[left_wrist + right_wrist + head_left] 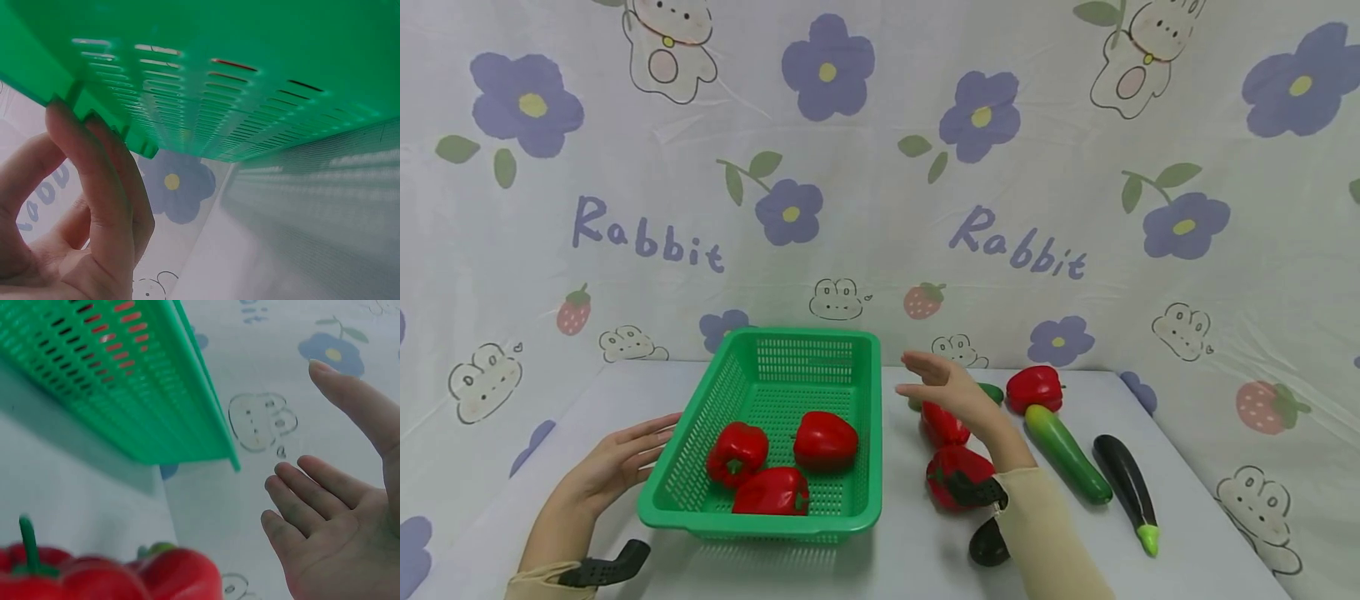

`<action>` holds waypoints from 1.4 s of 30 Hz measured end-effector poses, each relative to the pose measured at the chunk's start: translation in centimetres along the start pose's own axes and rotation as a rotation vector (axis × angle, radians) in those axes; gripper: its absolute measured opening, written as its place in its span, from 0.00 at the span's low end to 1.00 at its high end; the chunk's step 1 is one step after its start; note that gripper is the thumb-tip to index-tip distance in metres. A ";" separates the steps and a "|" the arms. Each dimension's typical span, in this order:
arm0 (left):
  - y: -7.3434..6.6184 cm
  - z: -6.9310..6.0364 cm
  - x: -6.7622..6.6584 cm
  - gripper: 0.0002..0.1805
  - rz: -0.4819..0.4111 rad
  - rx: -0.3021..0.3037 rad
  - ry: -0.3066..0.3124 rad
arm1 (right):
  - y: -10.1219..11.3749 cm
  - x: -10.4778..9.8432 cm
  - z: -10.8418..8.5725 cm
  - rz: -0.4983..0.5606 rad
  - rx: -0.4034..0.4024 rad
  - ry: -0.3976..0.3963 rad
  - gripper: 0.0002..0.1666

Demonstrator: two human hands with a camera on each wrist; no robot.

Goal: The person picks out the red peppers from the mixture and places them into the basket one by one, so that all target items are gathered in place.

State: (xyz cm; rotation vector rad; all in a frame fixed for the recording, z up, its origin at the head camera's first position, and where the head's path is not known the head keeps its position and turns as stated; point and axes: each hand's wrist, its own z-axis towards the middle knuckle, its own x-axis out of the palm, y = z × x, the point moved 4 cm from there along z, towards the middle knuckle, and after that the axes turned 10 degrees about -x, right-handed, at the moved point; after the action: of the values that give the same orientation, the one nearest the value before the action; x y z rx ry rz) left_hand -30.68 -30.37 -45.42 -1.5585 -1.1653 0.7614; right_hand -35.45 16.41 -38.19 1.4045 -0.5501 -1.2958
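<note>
Two hands flank the green basket (760, 523): the left hand (606, 467), fingers loosely extended, has its fingertips at the left rim; the right hand (955, 396) spreads with nothing in its grasp, apart from the right wall. The basket's long axis appears to run away from the person; whether its base rests flat is hard to make out. Inside lie three peppers: the left pepper (737, 450) points its stem toward the person, and the front pepper (767, 490), stem to the right, is cut off below by the near rim. Right of the basket, the right arm partly hides two red peppers (951, 471) and a dark vegetable (988, 546). Farther right, a cucumber (1067, 454) and an eggplant (1123, 479) slant toward the near right, the eggplant's green end nearest the person.
</note>
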 end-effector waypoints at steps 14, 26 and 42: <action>-0.1 0.0 0.1 0.18 0.007 0.006 -0.008 | -2.7 -2.1 -2.0 0.002 0.054 -0.075 0.42; -0.1 0.0 0.1 0.18 0.000 0.002 -0.007 | -5.1 -3.1 -3.4 0.019 0.155 -0.172 0.45; 0.0 0.0 0.0 0.18 0.004 0.003 -0.011 | -7.4 -2.7 -3.9 0.020 0.255 -0.196 0.49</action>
State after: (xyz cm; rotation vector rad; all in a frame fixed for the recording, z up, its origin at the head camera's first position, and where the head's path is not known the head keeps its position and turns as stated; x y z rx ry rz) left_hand -30.68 -30.39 -45.45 -1.5568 -1.1686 0.7751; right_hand -35.15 22.48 -44.47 1.4818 -0.8855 -1.3926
